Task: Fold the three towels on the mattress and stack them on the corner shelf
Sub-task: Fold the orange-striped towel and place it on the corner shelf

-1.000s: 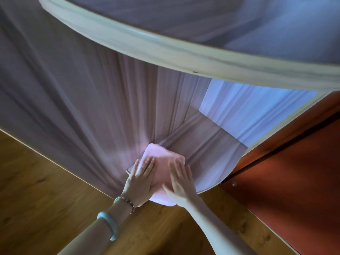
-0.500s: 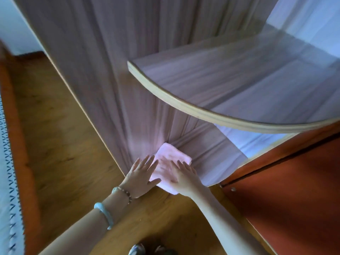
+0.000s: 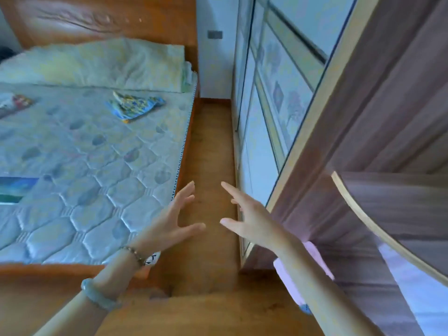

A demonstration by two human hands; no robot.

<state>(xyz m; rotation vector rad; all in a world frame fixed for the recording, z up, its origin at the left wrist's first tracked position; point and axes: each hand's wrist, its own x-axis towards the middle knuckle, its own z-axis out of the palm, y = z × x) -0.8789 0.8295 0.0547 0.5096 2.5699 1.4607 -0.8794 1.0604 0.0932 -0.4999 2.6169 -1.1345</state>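
Far left, the mattress has a colourful cloth cut off by the frame edge, and lower down a blue-green piece of fabric also half out of view, so I can't tell if either one is folded. Further along, up near the pale bedding at the headboard, a blue and yellow patterned towel is lying crumpled and unfolded. Then the left hand, fingers spread, holding nothing, over the edge of the mattress and the strip of wooden floor; there's a beaded bracelet and a pale green bangle on that wrist. The right hand is just beside it, apart from it, also splayed and empty, in front of the wardrobe doors. On the right, the pink towel sits folded on the low level of the corner shelf, partly hidden behind the right forearm, under the curved board with the light rim.
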